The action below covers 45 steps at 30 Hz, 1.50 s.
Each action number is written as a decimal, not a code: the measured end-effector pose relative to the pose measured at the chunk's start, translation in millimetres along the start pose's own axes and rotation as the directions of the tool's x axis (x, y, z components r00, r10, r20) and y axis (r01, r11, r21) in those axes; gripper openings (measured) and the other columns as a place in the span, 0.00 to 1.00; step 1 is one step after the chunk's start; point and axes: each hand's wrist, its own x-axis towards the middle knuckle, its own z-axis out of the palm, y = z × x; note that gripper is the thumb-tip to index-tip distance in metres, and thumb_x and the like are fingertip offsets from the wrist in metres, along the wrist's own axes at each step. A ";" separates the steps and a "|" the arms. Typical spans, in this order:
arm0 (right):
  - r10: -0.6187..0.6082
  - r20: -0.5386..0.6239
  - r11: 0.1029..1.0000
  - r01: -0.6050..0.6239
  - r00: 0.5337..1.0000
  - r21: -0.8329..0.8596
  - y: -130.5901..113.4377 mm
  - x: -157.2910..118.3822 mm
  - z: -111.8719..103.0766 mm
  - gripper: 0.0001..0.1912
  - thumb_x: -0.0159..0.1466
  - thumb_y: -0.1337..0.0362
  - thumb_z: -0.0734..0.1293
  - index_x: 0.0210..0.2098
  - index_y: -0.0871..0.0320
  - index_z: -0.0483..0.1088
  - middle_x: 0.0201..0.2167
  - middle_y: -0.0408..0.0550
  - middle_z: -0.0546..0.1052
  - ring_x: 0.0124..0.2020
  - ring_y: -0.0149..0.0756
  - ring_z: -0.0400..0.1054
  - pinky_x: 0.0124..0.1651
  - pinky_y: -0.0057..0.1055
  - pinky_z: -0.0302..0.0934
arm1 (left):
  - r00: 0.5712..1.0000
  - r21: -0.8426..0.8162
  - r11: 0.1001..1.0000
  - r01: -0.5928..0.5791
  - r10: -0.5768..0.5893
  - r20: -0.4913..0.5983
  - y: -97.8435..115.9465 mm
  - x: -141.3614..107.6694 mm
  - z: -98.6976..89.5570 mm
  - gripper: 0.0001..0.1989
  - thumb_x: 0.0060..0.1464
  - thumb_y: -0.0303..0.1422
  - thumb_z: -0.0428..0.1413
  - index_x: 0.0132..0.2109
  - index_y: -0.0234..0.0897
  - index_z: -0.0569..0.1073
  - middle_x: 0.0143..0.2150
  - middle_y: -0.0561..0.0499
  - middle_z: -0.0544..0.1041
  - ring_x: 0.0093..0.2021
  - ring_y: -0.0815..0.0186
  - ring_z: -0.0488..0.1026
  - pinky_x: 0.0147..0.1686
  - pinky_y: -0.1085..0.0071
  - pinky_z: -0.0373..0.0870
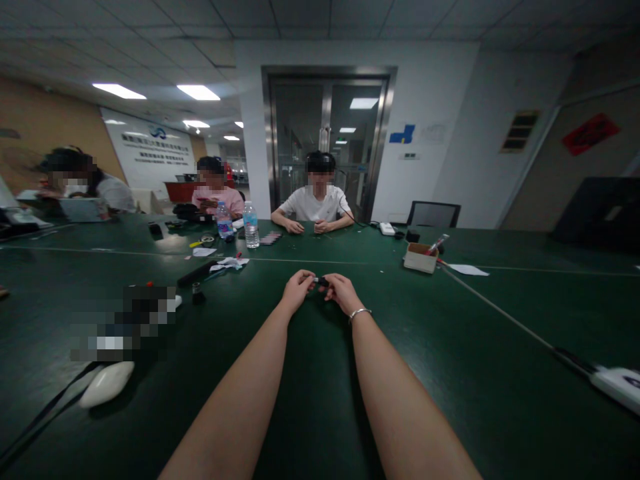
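Lower left of the frame: one white object (107, 385), laid on the green table (320, 413). Left of centre: two clear bottles (251, 227), stood upright. Centre: left hand (300, 288), fingertips pinched on the light end of a small item (321, 281); the item is held between both hands, its dark end gripped by the closed fingertips of the right hand (341, 292). Right of centre: one open box (421, 260), a slim object leaned inside.
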 end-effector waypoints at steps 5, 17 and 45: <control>0.006 -0.011 1.000 -0.006 1.000 0.025 -0.1 0.1 0.3 0.04 0.59 0.67 0.63 0.32 0.62 0.68 0.17 0.43 0.73 0.11 0.24 0.61 0.17 0.22 0.63 | 1.000 -0.016 1.000 0.019 -0.019 -0.003 1.5 0.2 1.1 0.10 0.49 0.34 0.55 0.38 0.33 0.73 0.29 0.48 0.75 0.29 0.68 0.72 0.25 0.76 0.63; 0.014 -0.012 1.000 -0.014 1.000 0.001 3.1 3.3 -0.7 0.06 0.59 0.66 0.63 0.34 0.62 0.69 0.18 0.45 0.75 0.12 0.24 0.62 0.17 0.22 0.64 | 0.999 0.071 0.997 -0.026 0.028 -0.021 -0.9 -0.4 -1.1 0.09 0.50 0.33 0.53 0.40 0.36 0.72 0.32 0.49 0.73 0.29 0.69 0.70 0.25 0.76 0.64; 0.042 -0.031 0.999 -0.041 0.999 0.019 -1.9 -1.1 3.0 0.04 0.60 0.68 0.64 0.32 0.62 0.68 0.17 0.44 0.74 0.12 0.24 0.62 0.17 0.21 0.64 | 0.999 0.109 0.994 -0.028 0.030 -0.019 -5.9 2.3 -0.9 0.10 0.50 0.35 0.55 0.38 0.35 0.74 0.32 0.49 0.74 0.29 0.69 0.69 0.27 0.75 0.65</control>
